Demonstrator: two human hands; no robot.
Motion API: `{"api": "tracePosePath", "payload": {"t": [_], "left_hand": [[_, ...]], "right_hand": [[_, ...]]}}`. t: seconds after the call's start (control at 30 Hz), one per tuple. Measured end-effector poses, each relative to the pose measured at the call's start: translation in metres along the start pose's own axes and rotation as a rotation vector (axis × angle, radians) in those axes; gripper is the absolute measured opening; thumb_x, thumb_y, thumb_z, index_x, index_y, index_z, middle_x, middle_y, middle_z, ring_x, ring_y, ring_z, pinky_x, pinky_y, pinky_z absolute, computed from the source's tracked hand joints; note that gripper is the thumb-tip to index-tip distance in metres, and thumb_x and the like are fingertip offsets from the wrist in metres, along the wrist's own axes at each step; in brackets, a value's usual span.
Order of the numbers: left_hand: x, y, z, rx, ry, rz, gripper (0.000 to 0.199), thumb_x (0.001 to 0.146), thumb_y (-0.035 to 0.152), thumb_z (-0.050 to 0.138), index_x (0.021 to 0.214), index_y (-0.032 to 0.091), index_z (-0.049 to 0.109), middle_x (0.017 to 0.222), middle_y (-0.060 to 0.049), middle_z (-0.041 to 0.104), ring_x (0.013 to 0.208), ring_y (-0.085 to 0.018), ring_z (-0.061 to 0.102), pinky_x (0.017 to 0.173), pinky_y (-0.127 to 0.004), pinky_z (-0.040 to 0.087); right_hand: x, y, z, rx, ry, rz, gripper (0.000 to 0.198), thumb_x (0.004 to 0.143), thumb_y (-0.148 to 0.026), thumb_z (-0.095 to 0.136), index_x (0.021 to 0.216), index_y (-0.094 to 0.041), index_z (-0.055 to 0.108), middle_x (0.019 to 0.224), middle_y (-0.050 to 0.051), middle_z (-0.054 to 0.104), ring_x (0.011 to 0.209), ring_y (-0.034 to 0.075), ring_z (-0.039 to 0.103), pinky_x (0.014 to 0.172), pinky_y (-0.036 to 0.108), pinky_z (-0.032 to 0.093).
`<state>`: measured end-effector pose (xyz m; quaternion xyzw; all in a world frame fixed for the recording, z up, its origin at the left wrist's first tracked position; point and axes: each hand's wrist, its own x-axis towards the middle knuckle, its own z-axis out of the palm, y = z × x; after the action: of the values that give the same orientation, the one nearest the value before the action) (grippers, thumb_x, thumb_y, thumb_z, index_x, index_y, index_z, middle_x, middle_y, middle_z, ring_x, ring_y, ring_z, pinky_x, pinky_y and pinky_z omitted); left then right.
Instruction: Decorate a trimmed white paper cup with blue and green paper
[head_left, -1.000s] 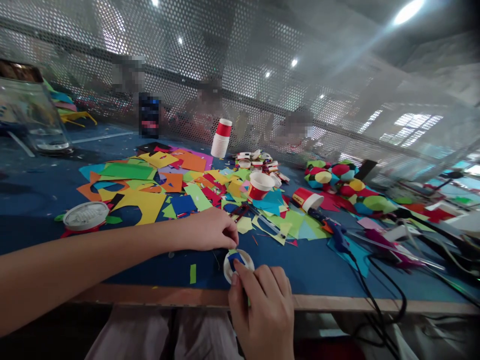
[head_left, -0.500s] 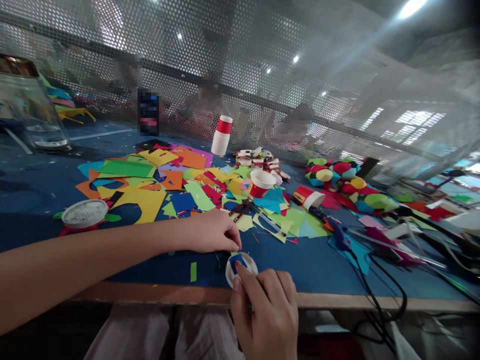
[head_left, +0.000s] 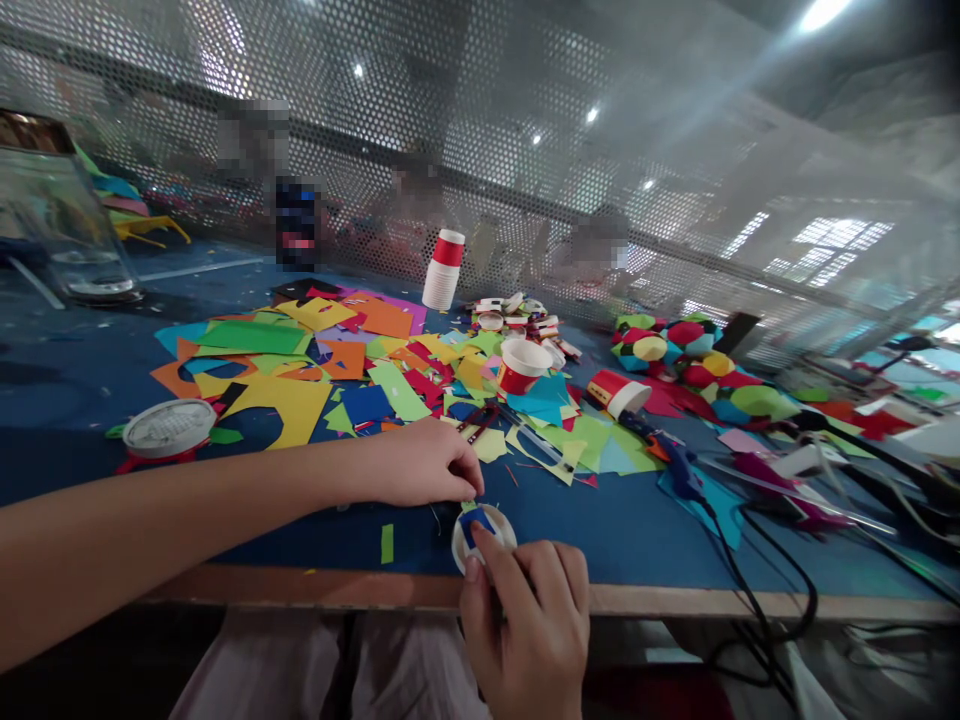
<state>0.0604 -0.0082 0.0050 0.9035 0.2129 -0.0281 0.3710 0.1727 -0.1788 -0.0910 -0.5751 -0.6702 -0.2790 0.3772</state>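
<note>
Both hands meet at a small white disc lying near the front edge of the blue tabletop. Left hand pinches its far rim with curled fingers; right hand presses a blue paper piece onto it. Beyond the left hand lie coloured paper scraps and a red paper cup.
</note>
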Motion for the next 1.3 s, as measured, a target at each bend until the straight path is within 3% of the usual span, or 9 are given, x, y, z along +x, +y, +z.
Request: {"api": "tracePosePath", "payload": {"t": [0.47, 0.7, 1.3], "left_hand": [[0.0016, -0.0035, 0.0014, -0.018, 0.082, -0.013, 0.02, 0.085, 0.019, 0.073, 0.104, 0.019, 0.08, 0.088, -0.001, 0.078, 0.079, -0.016, 0.071, 0.069, -0.022, 0.048], [0.0023, -0.0022, 0.0017, 0.001, 0.094, -0.01, 0.022, 0.084, 0.018, 0.074, 0.105, 0.018, 0.08, 0.087, -0.001, 0.077, 0.079, -0.016, 0.071, 0.069, -0.022, 0.047], [0.0028, -0.002, 0.0007, -0.002, 0.038, -0.012, 0.013, 0.093, 0.017, 0.074, 0.106, 0.014, 0.074, 0.092, -0.001, 0.074, 0.085, -0.018, 0.071, 0.084, -0.038, 0.059]], "right_hand": [[0.0066, -0.0096, 0.0024, 0.014, 0.076, 0.053, 0.015, 0.096, -0.009, 0.062, 0.101, -0.007, 0.076, 0.072, 0.008, 0.058, 0.073, 0.022, 0.046, 0.069, 0.039, 0.037], [0.0016, -0.0029, 0.0026, -0.021, 0.019, 0.002, 0.015, 0.092, -0.01, 0.067, 0.105, -0.01, 0.075, 0.074, 0.008, 0.059, 0.075, 0.023, 0.048, 0.07, 0.039, 0.038], [0.0009, -0.0031, -0.0026, -0.009, 0.055, -0.029, 0.016, 0.094, -0.008, 0.063, 0.105, -0.007, 0.074, 0.074, 0.004, 0.052, 0.074, 0.02, 0.045, 0.069, 0.037, 0.039]]}}
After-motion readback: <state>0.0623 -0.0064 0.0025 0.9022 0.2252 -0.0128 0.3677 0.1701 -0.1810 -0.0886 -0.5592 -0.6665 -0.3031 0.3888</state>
